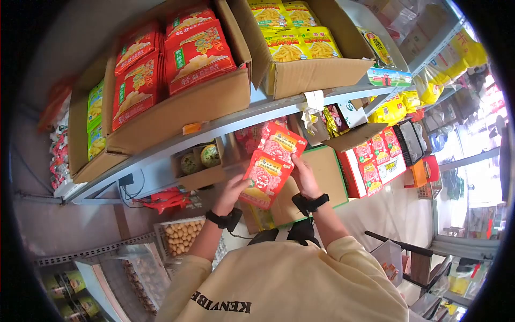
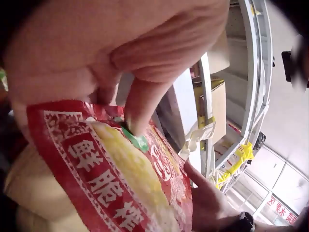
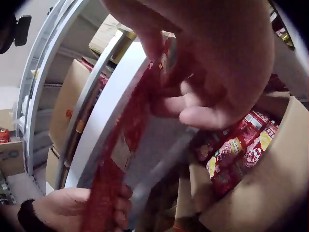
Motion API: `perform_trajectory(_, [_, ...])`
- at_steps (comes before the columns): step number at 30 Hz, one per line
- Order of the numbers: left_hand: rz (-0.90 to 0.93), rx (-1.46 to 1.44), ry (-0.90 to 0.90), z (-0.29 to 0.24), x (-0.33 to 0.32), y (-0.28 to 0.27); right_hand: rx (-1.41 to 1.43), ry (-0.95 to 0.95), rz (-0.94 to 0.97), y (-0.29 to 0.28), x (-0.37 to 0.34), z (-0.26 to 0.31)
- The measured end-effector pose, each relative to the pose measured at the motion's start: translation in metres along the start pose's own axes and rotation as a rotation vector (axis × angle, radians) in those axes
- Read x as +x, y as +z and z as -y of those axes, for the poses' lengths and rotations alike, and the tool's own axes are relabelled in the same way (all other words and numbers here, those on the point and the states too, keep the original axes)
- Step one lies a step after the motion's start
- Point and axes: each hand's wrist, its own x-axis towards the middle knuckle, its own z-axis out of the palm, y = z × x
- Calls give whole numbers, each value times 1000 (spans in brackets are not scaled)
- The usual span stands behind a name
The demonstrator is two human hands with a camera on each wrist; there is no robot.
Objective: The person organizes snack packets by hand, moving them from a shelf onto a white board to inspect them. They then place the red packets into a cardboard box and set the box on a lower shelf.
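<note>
Two red pickled vegetable packets, a lower one (image 1: 266, 177) and an upper one (image 1: 281, 140), overlap in front of the person's chest. My left hand (image 1: 232, 192) grips the lower packet's left edge. On the other side, my right hand (image 1: 306, 176) pinches the packets by their right edge. The left wrist view shows the red packet (image 2: 116, 169) close up, with fingers pressed on its printed front. Seen edge-on in the right wrist view, the packets (image 3: 120, 140) stretch between the right hand (image 3: 212, 72) above and the left hand (image 3: 72, 208) below.
A cardboard box (image 1: 182, 115) of red packets and another (image 1: 316, 78) of yellow packets stand on the shelf above. Below are an open carton (image 3: 260, 179) with red packets and a red-and-white box (image 1: 389, 174). Eggs (image 1: 182, 236) sit lower left.
</note>
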Motion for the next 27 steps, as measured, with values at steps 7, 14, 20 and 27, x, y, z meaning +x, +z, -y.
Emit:
perform_trajectory(7, [52, 90, 80, -2, -25, 2, 213, 65, -15, 14, -38, 11])
perform_trajectory(14, [121, -108, 95, -9, -38, 10, 474, 162, 120, 25, -46, 7])
perform_trajectory(20, [163, -159, 108, -16, -43, 3, 376, 192, 214, 38, -61, 29])
perform_trajectory(27, [174, -242, 27, -21, -45, 5, 51, 14, 191, 40, -65, 35])
